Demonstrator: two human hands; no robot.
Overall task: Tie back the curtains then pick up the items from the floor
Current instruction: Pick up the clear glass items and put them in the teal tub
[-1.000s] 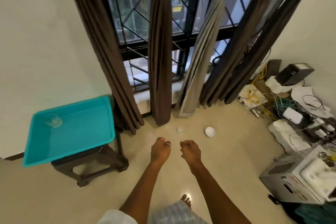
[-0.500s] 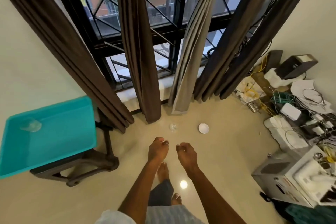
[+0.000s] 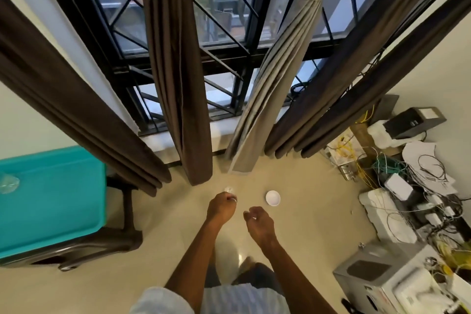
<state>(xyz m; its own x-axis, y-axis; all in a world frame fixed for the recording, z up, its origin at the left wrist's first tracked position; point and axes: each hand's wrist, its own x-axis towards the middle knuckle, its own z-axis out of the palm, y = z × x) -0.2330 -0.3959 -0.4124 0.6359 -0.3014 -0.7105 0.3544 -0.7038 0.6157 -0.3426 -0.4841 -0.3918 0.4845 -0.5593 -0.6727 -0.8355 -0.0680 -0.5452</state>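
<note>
head view: left hand [image 3: 221, 208] and right hand [image 3: 258, 222] loosely curled, empty, near a white bowl [image 3: 273, 197]

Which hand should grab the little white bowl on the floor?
The right hand: it hangs nearer the white bowl. The left hand is beside the small clear item.
</note>
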